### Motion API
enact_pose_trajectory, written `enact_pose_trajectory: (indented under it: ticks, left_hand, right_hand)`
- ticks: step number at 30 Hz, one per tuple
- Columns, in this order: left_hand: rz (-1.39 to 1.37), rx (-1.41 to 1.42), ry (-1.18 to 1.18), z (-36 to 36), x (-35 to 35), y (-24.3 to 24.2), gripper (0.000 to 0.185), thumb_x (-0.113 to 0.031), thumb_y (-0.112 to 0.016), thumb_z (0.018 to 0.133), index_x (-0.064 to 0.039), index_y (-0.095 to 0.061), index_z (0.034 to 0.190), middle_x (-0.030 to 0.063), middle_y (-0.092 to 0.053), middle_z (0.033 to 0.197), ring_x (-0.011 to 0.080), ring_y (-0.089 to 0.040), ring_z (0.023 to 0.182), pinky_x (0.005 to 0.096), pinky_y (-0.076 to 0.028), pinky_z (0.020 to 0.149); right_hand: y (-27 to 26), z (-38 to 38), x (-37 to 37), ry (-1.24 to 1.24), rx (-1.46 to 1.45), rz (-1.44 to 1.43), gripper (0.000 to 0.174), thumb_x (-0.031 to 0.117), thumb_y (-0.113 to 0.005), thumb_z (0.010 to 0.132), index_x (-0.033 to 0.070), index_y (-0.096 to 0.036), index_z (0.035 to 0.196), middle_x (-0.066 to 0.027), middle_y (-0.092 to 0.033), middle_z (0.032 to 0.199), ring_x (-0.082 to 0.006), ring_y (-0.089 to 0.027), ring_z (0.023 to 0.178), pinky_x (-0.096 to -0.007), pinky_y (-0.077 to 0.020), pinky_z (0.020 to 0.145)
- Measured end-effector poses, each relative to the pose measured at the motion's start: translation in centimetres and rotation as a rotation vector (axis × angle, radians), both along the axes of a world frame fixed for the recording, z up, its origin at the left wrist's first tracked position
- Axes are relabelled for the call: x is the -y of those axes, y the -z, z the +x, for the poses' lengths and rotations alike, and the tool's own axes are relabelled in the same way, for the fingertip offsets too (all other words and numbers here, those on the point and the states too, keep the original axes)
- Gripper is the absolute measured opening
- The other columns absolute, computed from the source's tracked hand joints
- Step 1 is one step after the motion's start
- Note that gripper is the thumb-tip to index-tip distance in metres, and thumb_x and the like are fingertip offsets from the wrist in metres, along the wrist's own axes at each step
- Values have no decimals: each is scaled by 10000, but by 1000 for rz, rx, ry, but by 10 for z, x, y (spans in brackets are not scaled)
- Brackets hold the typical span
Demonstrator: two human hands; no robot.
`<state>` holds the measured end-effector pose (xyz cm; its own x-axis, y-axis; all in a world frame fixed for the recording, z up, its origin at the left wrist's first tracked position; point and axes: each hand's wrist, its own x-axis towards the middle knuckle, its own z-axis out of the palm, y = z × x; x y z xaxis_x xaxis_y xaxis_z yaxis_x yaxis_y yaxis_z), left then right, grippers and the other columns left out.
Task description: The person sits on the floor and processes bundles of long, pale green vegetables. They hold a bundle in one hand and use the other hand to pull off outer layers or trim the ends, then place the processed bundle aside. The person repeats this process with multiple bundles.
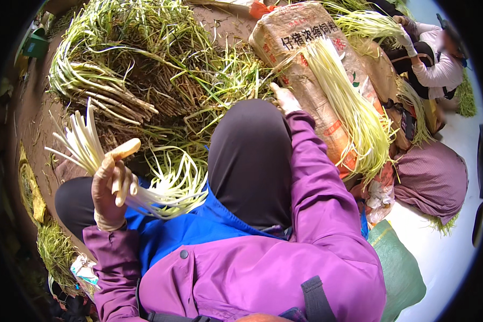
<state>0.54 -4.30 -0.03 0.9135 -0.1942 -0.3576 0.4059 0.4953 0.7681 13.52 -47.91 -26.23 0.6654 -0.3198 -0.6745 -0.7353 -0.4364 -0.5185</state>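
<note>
My left hand (114, 185), in a thin pale glove, is closed round a bunch of pale yellow-green stalks (82, 147). Their straight white ends fan out up and left, and their curly ends trail over the blue apron (185, 231). The thumb points up and to the right. My right hand (285, 98), gloved too, reaches past the raised knee to the edge of the leafy pile; its fingertips are partly hidden and I cannot tell whether they grip anything. Beside it, a long bundle of pale stalks (338, 96) lies on a printed woven sack (273, 36).
A large heap of green stalks with brownish ends (145, 80) lies ahead on the brown ground. At the upper right a seated person (434, 64) handles similar stalks. A purple cloth bundle (430, 181) and a green sack (398, 269) are on the right.
</note>
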Motion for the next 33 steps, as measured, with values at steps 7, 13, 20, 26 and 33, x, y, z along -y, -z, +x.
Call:
enact_pose_trajectory:
  ticks: [7, 13, 20, 26, 33]
  left_hand:
    - [-30, -63, -24, 10, 4, 9, 496, -227, -467, 954, 168, -435, 1252, -63, -425, 455, 54, -419, 316, 240, -456, 466]
    - [-53, -57, -55, 3, 8, 9, 438, -215, -465, 956, 141, -494, 1210, -50, -423, 445, 67, -420, 307, 249, -456, 464]
    - [32, -43, 46, 4, 15, 5, 409, -233, -458, 959, 93, -516, 1200, -45, -414, 473, 59, -409, 326, 243, -443, 487]
    - [68, -110, 10, 5, 28, 12, 447, -237, -475, 932, 119, -505, 1200, -27, -407, 479, 85, -394, 348, 267, -439, 499]
    - [64, -80, 121, 12, 38, 12, 473, -234, -420, 978, 136, -441, 1272, -50, -423, 533, 57, -392, 362, 247, -423, 514]
  right_hand:
    - [-9, 39, -126, -514, 203, -9, 734, 520, -583, 819, 32, -442, 1348, -220, -497, 1322, -327, -480, 1233, -391, -363, 1040]
    - [-7, -13, -159, -961, 354, -23, 561, 458, -564, 831, 55, -564, 1222, -224, -607, 1108, -325, -601, 1041, -389, -456, 923]
    - [1, -28, -107, -796, 196, 27, 440, 389, -569, 857, 96, -597, 1185, -185, -631, 1064, -298, -615, 975, -381, -470, 879]
    - [-74, -7, 17, -231, 443, -176, 456, 373, -554, 913, 114, -520, 1287, -154, -640, 1120, -307, -609, 1008, -364, -470, 907]
    - [-65, 73, 23, -266, 174, -595, 716, 506, -493, 876, 121, -302, 1448, -199, -437, 1388, -312, -432, 1280, -394, -351, 1059]
